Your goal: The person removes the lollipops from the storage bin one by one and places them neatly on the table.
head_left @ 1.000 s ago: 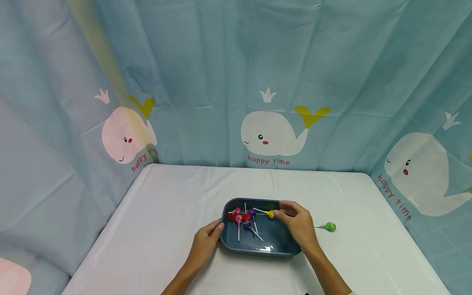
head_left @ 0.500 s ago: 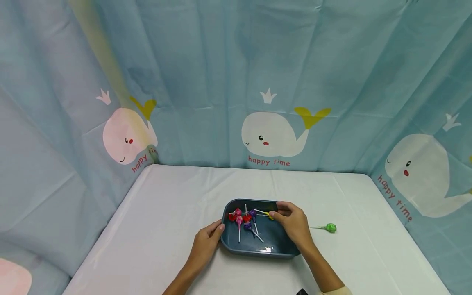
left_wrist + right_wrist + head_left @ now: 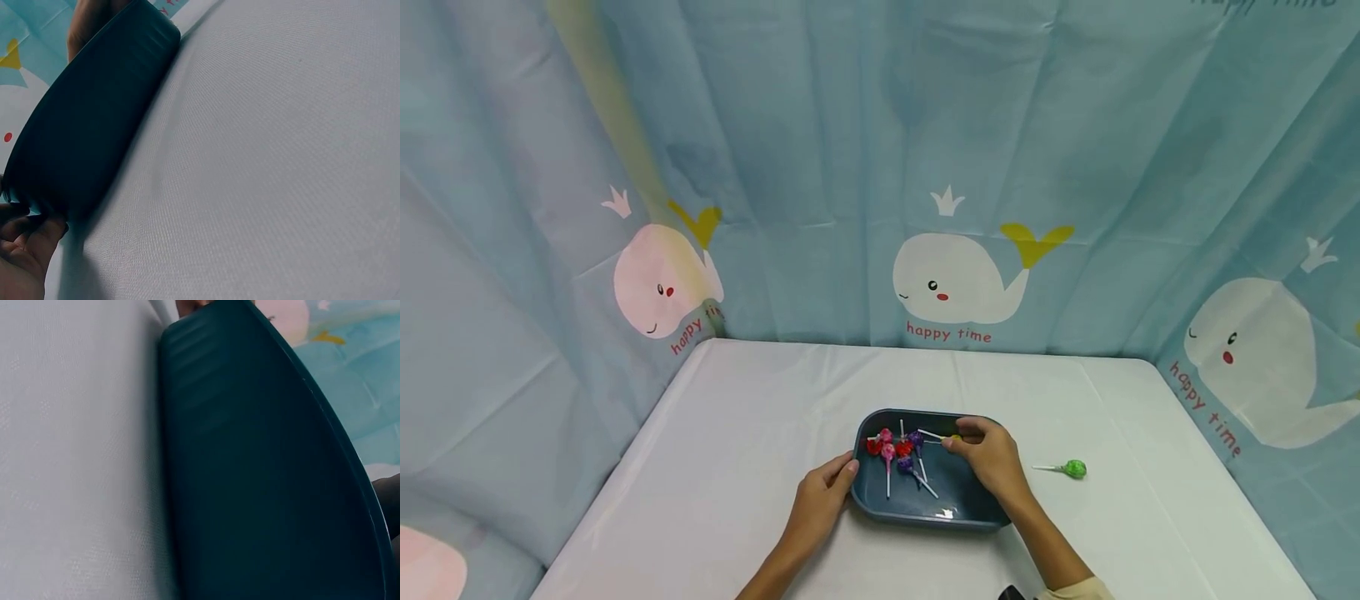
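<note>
A dark blue-green tray (image 3: 966, 492) stands on the white table. At its left end my left hand (image 3: 814, 507) grips the wall, thumb by the rim; in the left wrist view the fingers (image 3: 37, 240) hold the tray's lower corner. Over the right part of the tray, my right hand (image 3: 996, 462) pinches a yellow lollipop (image 3: 956, 437), whose head is mostly covered by the fingers. Several lollipops lie bunched in the tray's left half, among them a pink one (image 3: 888, 451), a red one (image 3: 873, 447) and a purple one (image 3: 906, 464).
A green lollipop (image 3: 1075, 469) lies on the white tablecloth (image 3: 760, 417), to the right of the tray, its stick pointing left. Behind the table hangs a blue curtain (image 3: 820, 275) printed with whales. A small dark object (image 3: 1011, 592) shows beside the right sleeve.
My right hand has shifted slightly left over the tray and now covers more of the yellow lollipop. The left hand keeps its hold; the head view has tilted up a little.
</note>
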`<state>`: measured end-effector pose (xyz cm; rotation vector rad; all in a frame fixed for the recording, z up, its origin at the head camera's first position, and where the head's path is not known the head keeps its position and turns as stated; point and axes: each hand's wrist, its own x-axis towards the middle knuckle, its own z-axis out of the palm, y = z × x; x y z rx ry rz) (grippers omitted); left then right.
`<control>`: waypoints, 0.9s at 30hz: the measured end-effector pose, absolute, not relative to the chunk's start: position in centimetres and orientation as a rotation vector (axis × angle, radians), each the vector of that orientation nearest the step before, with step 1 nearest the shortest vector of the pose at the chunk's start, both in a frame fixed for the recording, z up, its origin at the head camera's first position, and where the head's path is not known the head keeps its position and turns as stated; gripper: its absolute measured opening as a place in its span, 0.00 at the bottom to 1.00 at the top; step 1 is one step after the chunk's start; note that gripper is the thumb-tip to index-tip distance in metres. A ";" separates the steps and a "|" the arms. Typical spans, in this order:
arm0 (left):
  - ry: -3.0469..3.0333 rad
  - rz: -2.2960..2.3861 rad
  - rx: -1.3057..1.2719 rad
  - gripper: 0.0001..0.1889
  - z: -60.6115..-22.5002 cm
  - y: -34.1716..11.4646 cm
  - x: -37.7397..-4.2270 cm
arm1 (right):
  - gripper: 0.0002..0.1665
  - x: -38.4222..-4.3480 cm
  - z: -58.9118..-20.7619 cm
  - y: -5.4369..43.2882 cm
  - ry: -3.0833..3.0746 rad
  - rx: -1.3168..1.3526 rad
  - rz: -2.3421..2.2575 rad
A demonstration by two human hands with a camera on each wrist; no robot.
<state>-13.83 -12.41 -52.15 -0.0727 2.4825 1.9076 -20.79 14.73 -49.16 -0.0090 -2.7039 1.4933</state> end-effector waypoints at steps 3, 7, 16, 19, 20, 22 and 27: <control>2.481 1.912 -0.084 0.26 -52.2 -12.4 -13.8 | 0.21 -21.0 -49.3 14.7 -2.717 0.012 1.473; 2.486 1.891 -0.095 0.27 -52.2 -12.5 -13.9 | 0.19 -21.2 -49.5 14.6 -2.753 0.042 1.422; 2.506 1.873 -0.096 0.27 -52.1 -12.4 -13.9 | 0.15 -21.4 -49.2 14.3 -2.817 0.097 1.365; 2.497 1.884 -0.089 0.27 -52.2 -12.4 -13.9 | 0.13 -21.5 -49.3 14.2 -2.852 0.115 1.308; 2.488 1.889 -0.096 0.27 -52.2 -12.4 -13.9 | 0.13 -21.5 -49.3 14.2 -2.867 0.116 1.296; 2.478 1.897 -0.094 0.26 -52.2 -12.4 -13.9 | 0.10 -21.6 -49.4 14.1 -2.893 0.127 1.271; 2.472 1.900 -0.097 0.26 -52.2 -12.5 -13.9 | 0.07 -21.5 -49.7 14.0 -2.933 0.161 1.241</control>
